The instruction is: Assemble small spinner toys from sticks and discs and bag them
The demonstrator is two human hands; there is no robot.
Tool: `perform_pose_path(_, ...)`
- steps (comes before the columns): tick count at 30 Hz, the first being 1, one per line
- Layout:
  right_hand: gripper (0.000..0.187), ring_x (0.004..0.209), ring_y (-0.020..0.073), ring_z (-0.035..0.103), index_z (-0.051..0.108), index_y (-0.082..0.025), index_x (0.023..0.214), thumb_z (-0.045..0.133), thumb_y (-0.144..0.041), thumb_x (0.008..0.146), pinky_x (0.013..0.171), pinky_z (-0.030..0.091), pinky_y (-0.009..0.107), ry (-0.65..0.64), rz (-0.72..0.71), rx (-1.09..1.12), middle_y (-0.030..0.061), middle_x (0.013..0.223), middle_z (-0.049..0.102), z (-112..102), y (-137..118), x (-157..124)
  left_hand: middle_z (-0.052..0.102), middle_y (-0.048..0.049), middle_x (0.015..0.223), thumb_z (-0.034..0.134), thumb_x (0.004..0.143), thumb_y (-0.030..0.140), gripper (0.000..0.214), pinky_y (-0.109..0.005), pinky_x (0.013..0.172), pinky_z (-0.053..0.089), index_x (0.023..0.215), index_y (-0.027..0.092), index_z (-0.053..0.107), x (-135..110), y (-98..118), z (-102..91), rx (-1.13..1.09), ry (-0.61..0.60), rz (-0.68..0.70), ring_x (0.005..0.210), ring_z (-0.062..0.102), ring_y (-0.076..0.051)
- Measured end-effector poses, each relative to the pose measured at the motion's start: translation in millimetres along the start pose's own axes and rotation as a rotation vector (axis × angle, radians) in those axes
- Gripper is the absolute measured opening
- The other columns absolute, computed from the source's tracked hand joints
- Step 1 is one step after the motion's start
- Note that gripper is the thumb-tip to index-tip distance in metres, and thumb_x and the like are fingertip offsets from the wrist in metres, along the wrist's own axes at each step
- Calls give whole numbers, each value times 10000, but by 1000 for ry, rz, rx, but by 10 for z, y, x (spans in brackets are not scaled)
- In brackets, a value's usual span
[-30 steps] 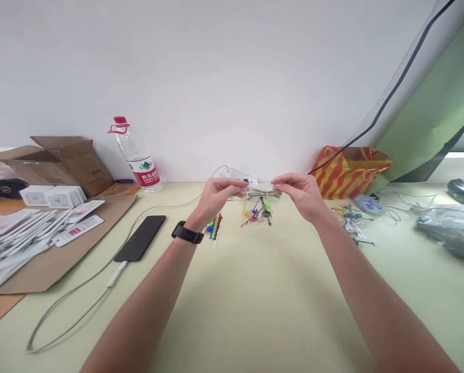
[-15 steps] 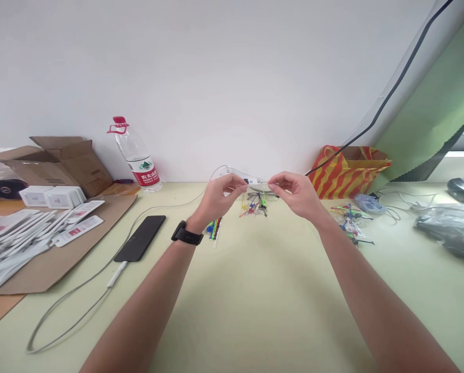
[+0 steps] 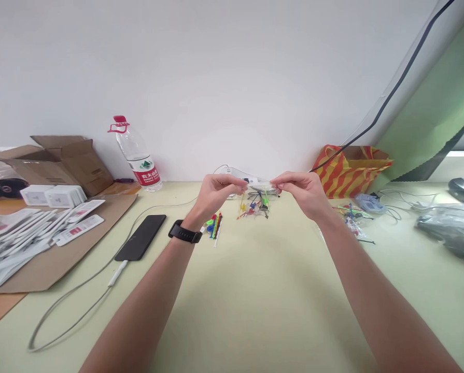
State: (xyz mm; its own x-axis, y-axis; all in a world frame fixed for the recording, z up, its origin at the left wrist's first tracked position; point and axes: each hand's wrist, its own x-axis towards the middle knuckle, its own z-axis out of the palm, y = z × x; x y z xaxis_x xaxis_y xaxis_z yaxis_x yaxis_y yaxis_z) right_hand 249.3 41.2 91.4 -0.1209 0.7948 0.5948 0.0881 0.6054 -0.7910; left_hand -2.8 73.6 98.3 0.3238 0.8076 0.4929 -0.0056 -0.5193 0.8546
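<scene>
My left hand (image 3: 218,196) and my right hand (image 3: 305,192) are raised over the back of the table, each with thumb and fingers pinched together. Between them hangs a small clear plastic bag (image 3: 254,207), its upper corners in my fingertips. Small yellow, blue, red, green and dark plastic pieces show through it. Below my left wrist, several thin coloured sticks and small round pieces (image 3: 215,227) lie on the table. Beyond my right wrist is another cluster of coloured plastic pieces (image 3: 352,221), partly hidden by my forearm.
A phone (image 3: 140,237) with a cable and a water bottle (image 3: 140,160) stand left, beside cardboard, white tags (image 3: 78,229) and an open box (image 3: 60,163). A striped paper bag (image 3: 350,173) and a plastic-wrapped bundle (image 3: 449,230) are right. A white power strip (image 3: 235,173) lies by the wall.
My hands have moved slightly apart, and the bag between them shows more fully. More of the sticks by my left wrist are visible, while my right forearm covers more of the right cluster.
</scene>
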Motion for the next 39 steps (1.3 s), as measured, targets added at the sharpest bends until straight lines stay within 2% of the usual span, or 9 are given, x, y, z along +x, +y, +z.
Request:
perform_pose_path(4, 187, 864, 218, 666, 823, -226, 963, 779, -366, 846, 779, 541, 363, -27, 20, -22, 63, 913, 756, 1, -19, -4, 773, -89, 888, 840, 784, 354, 250, -339, 788, 592, 946, 166, 812, -10, 28, -2, 35, -15, 28, 844, 721, -218)
perform_pose_path(6, 284, 858, 222, 672, 801, -223, 1060, 797, -396, 835, 798, 550, 377, -21, 34, -75, 64, 920, 751, 11, -19, 0, 771, -87, 934, 832, 800, 387, 350, -352, 823, 599, 1080, 179, 793, -9, 38, 0, 96, -23, 52, 873, 720, -217)
perform_pose_path(8, 330, 860, 227, 675, 780, -223, 1102, 782, -434, 849, 817, 557, 393, -17, 34, -160, 68, 938, 747, 26, -16, 8, 771, -87, 974, 788, 846, 415, 357, -356, 849, 599, 1122, 189, 779, -4, 37, 5, 188, -42, 83, 906, 717, -217)
perform_pose_path(12, 284, 903, 240, 674, 724, -229, 980, 682, -503, 922, 832, 559, 399, -27, -14, -299, 78, 978, 736, 85, -18, 23, 765, -83, 968, 696, 919, 455, 282, -325, 800, 594, 953, 181, 753, 14, -9, 22, 288, -81, 111, 862, 714, -196)
perform_pose_path(16, 297, 839, 213, 663, 635, -243, 1013, 618, -535, 961, 790, 553, 364, -43, -13, -256, 44, 875, 695, 145, -43, 19, 747, -71, 900, 681, 935, 457, 277, -294, 699, 581, 956, 181, 674, 20, -26, 40, 185, -84, 75, 773, 727, -176)
perform_pose_path(19, 310, 740, 191, 626, 649, -245, 1024, 646, -544, 943, 723, 540, 347, -47, -6, -200, 23, 782, 647, 159, -80, 12, 720, -53, 794, 692, 934, 425, 258, -283, 632, 558, 956, 171, 655, 6, 40, 43, 96, -114, 69, 706, 721, -170)
perform_pose_path(25, 279, 762, 188, 635, 699, -241, 1025, 695, -500, 924, 730, 555, 350, -46, -5, -92, 33, 811, 660, 161, -168, -3, 727, -67, 826, 730, 897, 321, 180, -315, 680, 587, 936, 153, 676, -26, 173, 45, 23, -115, 59, 730, 736, -185)
perform_pose_path(33, 232, 813, 224, 683, 781, -226, 936, 728, -449, 902, 753, 572, 392, -18, -8, -70, 65, 837, 728, 143, -219, -18, 746, -75, 804, 740, 853, 263, 119, -324, 684, 603, 880, 147, 750, -30, 139, 36, 33, -28, 121, 715, 727, -183)
perform_pose_path(39, 219, 791, 234, 689, 799, -222, 885, 706, -418, 907, 750, 576, 408, 38, -31, -105, 71, 822, 741, 154, -214, -20, 747, -86, 767, 828, 793, 363, 230, -347, 692, 613, 826, 145, 764, -57, 159, 49, 29, -76, 41, 743, 733, -221)
